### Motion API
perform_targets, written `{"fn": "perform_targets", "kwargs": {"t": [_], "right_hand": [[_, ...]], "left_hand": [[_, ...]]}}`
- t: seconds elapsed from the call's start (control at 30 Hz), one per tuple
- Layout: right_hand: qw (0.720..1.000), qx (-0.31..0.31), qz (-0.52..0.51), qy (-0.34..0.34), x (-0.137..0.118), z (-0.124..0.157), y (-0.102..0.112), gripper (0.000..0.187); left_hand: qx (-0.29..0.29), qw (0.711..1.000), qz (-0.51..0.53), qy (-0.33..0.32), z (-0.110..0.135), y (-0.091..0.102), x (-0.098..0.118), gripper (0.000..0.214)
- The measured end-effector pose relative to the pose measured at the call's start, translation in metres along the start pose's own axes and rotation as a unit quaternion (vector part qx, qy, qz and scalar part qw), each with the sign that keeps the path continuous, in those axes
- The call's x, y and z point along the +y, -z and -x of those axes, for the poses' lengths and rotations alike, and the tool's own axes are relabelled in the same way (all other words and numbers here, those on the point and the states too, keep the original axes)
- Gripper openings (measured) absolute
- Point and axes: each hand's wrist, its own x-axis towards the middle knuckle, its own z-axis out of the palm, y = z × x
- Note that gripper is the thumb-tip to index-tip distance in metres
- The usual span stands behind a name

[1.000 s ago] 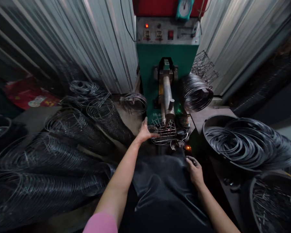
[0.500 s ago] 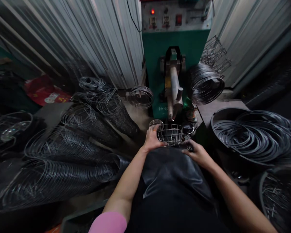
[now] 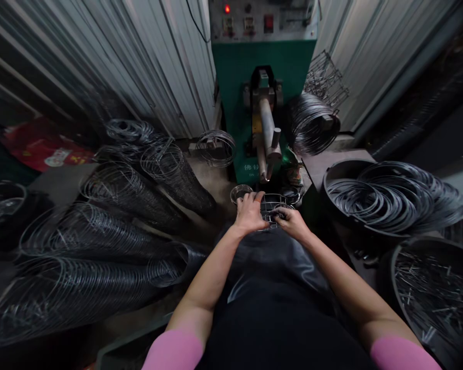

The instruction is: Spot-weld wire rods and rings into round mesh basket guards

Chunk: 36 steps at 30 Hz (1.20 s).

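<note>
My left hand (image 3: 250,213) lies over the near-left side of a small wire basket (image 3: 273,203), fingers bent and closed over its rim, thumb on the near side. My right hand (image 3: 292,224) meets it from the right, its fingers curled tight and pinched on the basket's near-right rim. Whether anything small sits between those fingertips I cannot tell, it is too dark there. The basket rests at the far edge of my lap, on the black apron (image 3: 273,288), just near of the green machine (image 3: 262,61) and below the tip of its metal arm (image 3: 267,131).

A small round ring (image 3: 241,192) lies just left of the basket, beside my left fingertips. A coil of wire (image 3: 312,123) hangs on the machine's right side. Further right stands a dark tub of wire rings (image 3: 389,198), and nearer me another tub of short wire pieces (image 3: 435,298). To my left, long stacks of wire frames (image 3: 100,241) lie on their sides along the corrugated wall (image 3: 150,67).
</note>
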Motion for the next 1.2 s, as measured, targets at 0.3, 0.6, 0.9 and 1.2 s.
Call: {"fn": "perform_targets", "kwargs": {"t": [0.3,0.6,0.9,1.2], "right_hand": [[0.998,0.047,0.018,0.022,0.003,0.004,-0.002,0.023],[0.997,0.078,-0.005,0.001,0.008,0.011,-0.013,0.025],[0.993,-0.082,0.011,0.088,0.008,-0.004,0.014,0.026],[0.981,-0.093,0.060,0.162,0.014,-0.026,0.013,0.024]], "left_hand": [[-0.006,1.000,0.016,0.009,-0.003,0.002,0.004,0.090],[-0.024,0.999,0.011,0.027,-0.001,0.001,0.006,0.090],[-0.023,0.999,0.035,0.023,-0.012,-0.004,-0.007,0.093],[-0.033,0.997,0.057,0.037,-0.028,0.004,-0.016,0.091]]}}
